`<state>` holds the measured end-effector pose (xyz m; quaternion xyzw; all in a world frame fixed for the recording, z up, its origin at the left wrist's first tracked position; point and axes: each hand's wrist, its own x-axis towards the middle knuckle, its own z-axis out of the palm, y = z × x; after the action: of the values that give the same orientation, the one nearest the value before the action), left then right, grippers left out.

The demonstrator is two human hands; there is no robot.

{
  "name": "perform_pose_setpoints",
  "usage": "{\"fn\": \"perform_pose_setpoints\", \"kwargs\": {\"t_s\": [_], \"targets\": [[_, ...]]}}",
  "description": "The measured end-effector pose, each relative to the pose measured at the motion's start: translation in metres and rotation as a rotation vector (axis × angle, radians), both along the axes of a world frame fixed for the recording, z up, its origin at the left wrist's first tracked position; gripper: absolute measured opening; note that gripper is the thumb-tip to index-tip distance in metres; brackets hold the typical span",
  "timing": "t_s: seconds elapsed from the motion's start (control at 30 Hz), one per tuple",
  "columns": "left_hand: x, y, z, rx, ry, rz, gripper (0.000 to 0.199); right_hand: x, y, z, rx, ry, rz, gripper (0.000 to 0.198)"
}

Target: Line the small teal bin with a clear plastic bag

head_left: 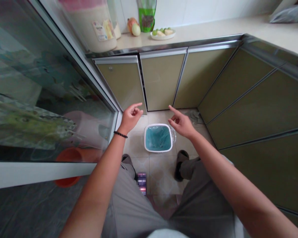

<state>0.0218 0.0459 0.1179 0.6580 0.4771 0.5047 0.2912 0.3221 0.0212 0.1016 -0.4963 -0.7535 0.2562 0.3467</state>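
Both of my hands hover in the air over a small trash bin (158,138) on the tiled floor. The bin has a white rim, a blue-green inside and a clear plastic liner folded over its edge. My left hand (132,115), with a black bead bracelet (120,134) at the wrist, is up and to the left of the bin. Its index finger points out and the other fingers curl with nothing visible in them. To the right of the bin, my right hand (181,122) also extends its index finger, thumb apart, holding nothing. Neither hand touches the bin.
Cabinet doors (162,79) stand ahead and to the right under a countertop (201,33). On it are a plate of fruit (163,34), onions (134,27), a green bag (147,16) and a large container (94,29). A glass door (52,82) borders the left, near an orange bucket (69,158).
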Motion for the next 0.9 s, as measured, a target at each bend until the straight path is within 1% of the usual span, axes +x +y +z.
{"fn": "perform_pose_setpoints", "kwargs": {"t_s": [0.07,0.13,0.2,0.27,0.3,0.33,0.37,0.43,0.5,0.6,0.77,0.9], "targets": [[-0.012,-0.020,-0.028,-0.098,0.095,0.030,0.035,0.001,-0.011,-0.021,-0.057,-0.161,-0.029,0.051],[-0.027,-0.037,-0.060,-0.269,0.251,0.000,0.035,0.000,-0.019,-0.047,-0.164,-0.347,0.006,0.039],[-0.042,-0.047,-0.091,-0.507,0.459,-0.140,0.038,-0.004,-0.025,-0.075,-0.279,-0.518,0.100,0.035],[-0.053,-0.050,-0.116,-0.739,0.640,-0.274,0.046,-0.011,-0.030,-0.102,-0.367,-0.640,0.203,0.035],[-0.057,-0.049,-0.126,-0.824,0.709,-0.302,0.050,-0.015,-0.032,-0.114,-0.400,-0.683,0.246,0.035],[-0.058,-0.048,-0.134,-0.882,0.764,-0.299,0.053,-0.019,-0.035,-0.126,-0.425,-0.715,0.280,0.036],[-0.058,-0.047,-0.141,-0.917,0.809,-0.284,0.055,-0.023,-0.037,-0.136,-0.442,-0.740,0.308,0.037],[-0.055,-0.045,-0.151,-0.934,0.862,-0.252,0.058,-0.028,-0.043,-0.154,-0.454,-0.772,0.346,0.038],[-0.049,-0.045,-0.158,-0.920,0.852,-0.237,0.060,-0.031,-0.048,-0.168,-0.454,-0.796,0.357,0.041],[-0.040,-0.048,-0.167,-0.911,0.821,-0.268,0.060,-0.029,-0.053,-0.183,-0.472,-0.857,0.388,0.042],[-0.036,-0.052,-0.176,-0.945,0.854,-0.315,0.059,-0.024,-0.052,-0.196,-0.461,-0.935,0.362,0.038],[-0.040,-0.053,-0.179,-0.968,0.919,-0.346,0.064,-0.024,-0.048,-0.194,-0.462,-0.937,0.373,0.035]]}}
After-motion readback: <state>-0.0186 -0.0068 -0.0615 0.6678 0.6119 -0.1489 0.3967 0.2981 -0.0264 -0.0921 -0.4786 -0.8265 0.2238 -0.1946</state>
